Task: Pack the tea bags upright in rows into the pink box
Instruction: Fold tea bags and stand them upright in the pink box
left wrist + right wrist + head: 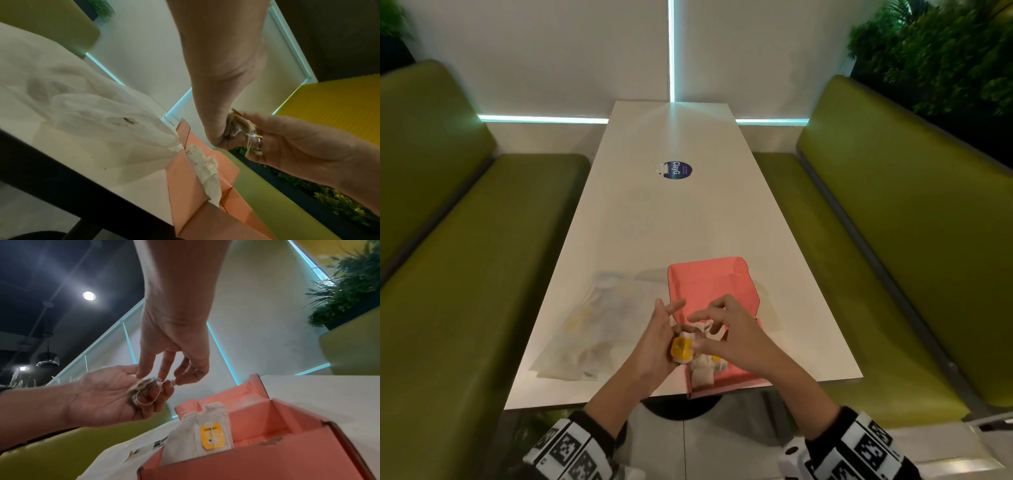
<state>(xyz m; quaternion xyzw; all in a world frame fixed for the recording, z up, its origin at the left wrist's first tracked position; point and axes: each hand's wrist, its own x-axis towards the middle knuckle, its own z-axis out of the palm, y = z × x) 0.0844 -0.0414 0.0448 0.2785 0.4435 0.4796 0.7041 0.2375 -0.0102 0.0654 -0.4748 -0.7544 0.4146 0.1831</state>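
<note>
Cupping tea bag (144, 390), left hand (107, 395); right hand (174, 356) pinching its string (above pink box (267, 426)).

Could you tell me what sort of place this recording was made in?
Probably a café or canteen booth: a long white table flanked by green padded benches, with potted plants behind and ceiling spotlights overhead.

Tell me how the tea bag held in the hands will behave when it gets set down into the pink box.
The tea bag looks crumpled in the left hand, so probably soft and floppy. Its loose string may snag. It likely needs the standing bags in the pink box for support.
</note>
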